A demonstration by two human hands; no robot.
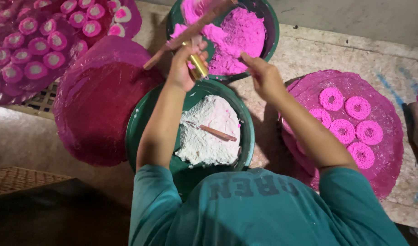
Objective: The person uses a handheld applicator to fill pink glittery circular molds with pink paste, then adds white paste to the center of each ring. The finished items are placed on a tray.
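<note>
near bowl: green bowl [140,132] of white powder [209,136], a brown stick [218,133] lying in it, just ahead of the person's chest
left hand: left hand [184,68] closed on a brass tube [198,66], over the bowl's far rim
right hand: right hand [262,75] pinched shut, what it holds too small to tell
sides: empty pink disc [99,100] touches the bowl's left edge; right disc [386,136] carries pink rings [350,123], free room at its edges
far: pink powder bowl [272,23], close behind both hands

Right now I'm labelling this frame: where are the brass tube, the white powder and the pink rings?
brass tube [198,66], head view, its middle.
white powder [208,136], head view, heap's centre.
pink rings [357,107], head view, one ring's band.
</note>
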